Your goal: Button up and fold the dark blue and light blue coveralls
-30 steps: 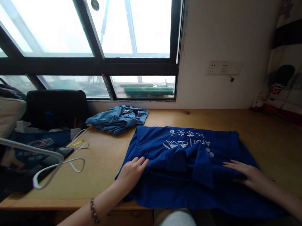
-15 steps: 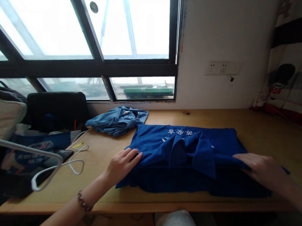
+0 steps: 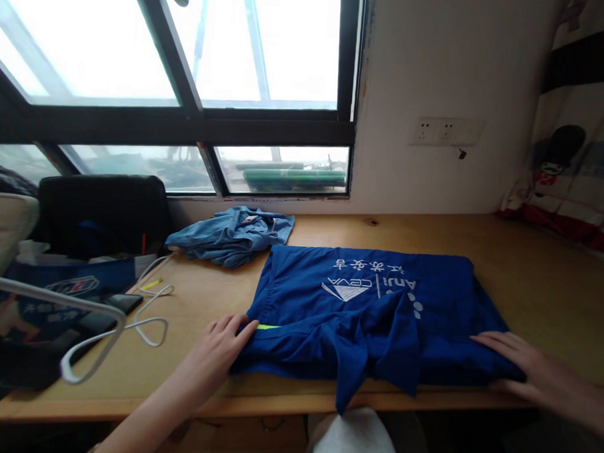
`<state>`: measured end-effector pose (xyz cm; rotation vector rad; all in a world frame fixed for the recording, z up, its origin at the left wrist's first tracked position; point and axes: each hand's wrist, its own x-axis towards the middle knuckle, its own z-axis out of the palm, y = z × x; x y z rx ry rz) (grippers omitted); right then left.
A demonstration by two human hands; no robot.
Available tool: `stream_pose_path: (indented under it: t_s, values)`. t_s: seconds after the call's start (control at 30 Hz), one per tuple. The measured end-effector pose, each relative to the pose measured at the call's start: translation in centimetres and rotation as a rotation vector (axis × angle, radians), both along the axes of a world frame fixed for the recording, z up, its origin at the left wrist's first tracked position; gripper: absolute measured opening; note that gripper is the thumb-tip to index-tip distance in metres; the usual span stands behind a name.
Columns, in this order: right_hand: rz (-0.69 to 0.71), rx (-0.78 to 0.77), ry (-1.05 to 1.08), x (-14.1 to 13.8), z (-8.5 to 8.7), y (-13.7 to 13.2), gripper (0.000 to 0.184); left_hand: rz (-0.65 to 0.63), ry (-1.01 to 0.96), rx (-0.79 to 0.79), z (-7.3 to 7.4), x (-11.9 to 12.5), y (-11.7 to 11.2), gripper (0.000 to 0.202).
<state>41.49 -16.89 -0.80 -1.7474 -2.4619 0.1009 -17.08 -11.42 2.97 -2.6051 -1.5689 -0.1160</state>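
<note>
1. Lying folded on the wooden desk (image 3: 540, 277), the blue shirt (image 3: 359, 302) sits at the near edge, in the middle of the scene. Its white printed lettering faces up, and a flap of cloth hangs over the desk's near edge.
2. The left hand (image 3: 215, 351) rests palm down on the desk at the shirt's near left corner. Its fingers are straight and close together, with the tips touching the hem beside a thin yellow-green stripe.
3. The right hand (image 3: 528, 375) lies flat on the shirt's near right corner, palm down. Its fingers are stretched out and slightly spread, pressing the cloth against the desk.
4. A crumpled light-blue garment (image 3: 231, 235) lies farther back, just left of the shirt's far left corner.
5. A white hanger (image 3: 84, 340) lies at the left end of the desk, well apart from the left hand.
6. A black bag (image 3: 102, 208) stands at the far left under the window (image 3: 199, 62).
7. A wall socket (image 3: 446, 132) is on the far wall, with a patterned curtain (image 3: 577, 165) at the right.
</note>
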Motion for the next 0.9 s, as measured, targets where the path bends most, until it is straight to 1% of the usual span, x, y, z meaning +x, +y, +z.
stream_pose_path:
  t_s: [0.03,0.07,0.1,0.13,0.17,0.2,0.27,0.3,0.37,0.4,0.47,0.53,0.6,0.7,0.77,0.83,0.9]
  values:
    - [-0.02,-0.032,0.001,-0.2,0.5,0.0,0.057,-0.017,-0.053,0.005,0.7,0.7,-0.7,0.054]
    - [-0.037,-0.052,0.004,-0.9,1.3,0.1,0.058,-0.066,-0.119,-0.002,1.4,1.7,-1.6,0.054]
    - [-0.048,-0.055,0.011,-2.2,2.3,0.3,0.057,-0.12,-0.198,-0.009,2.2,3.1,-2.6,0.051]
    - [-0.053,-0.04,0.023,-4.0,3.6,0.6,0.055,-0.162,-0.262,-0.036,2.8,4.8,-3.6,0.049]
    - [-0.035,0.007,0.05,-6.2,4.9,1.0,0.05,-0.188,-0.316,-0.054,3.2,6.7,-4.5,0.048]
    - [0.02,0.055,0.085,-8.8,6.2,1.4,0.045,-0.203,-0.372,-0.039,3.4,8.8,-5.3,0.049]
    - [0.183,0.119,0.157,-14.4,8.3,2.6,0.034,-0.186,-0.431,0.019,3.1,12.9,-6.2,0.052]
    - [0.269,0.154,0.186,-17.1,8.9,3.3,0.031,-0.147,-0.435,0.049,2.8,14.6,-6.3,0.052]
    - [0.437,0.147,0.148,-21.3,9.1,4.8,0.034,-0.062,-0.412,0.077,2.1,16.9,-5.8,0.042]
    - [0.483,0.142,0.119,-22.8,8.7,5.6,0.034,-0.026,-0.407,0.075,1.8,17.5,-5.3,0.037]
    - [0.542,0.097,0.08,-24.2,7.6,7.2,0.027,0.017,-0.433,0.036,1.6,17.7,-4.1,0.031]
    - [0.524,0.052,0.1,-24.4,6.6,8.6,0.014,0.043,-0.52,-0.039,1.7,16.9,-2.9,0.03]
    - [0.419,0.05,0.15,-24.2,6.2,9.8,0.008,0.1,-0.635,-0.132,1.6,15.9,-1.8,0.03]
    - [0.151,0.135,0.164,-23.9,6.2,10.9,0.011,0.213,-0.746,-0.245,0.8,14.8,-0.2,0.028]
    - [-0.002,0.167,0.104,-24.0,5.9,11.3,0.015,0.242,-0.785,-0.28,0.0,14.3,0.7,0.025]
    - [-0.085,0.161,0.031,-24.2,5.1,11.6,0.02,0.245,-0.834,-0.311,-0.9,14.0,1.6,0.023]
    - [-0.096,0.162,0.001,-24.3,4.0,11.7,0.023,0.242,-0.908,-0.39,-1.4,13.8,2.4,0.022]
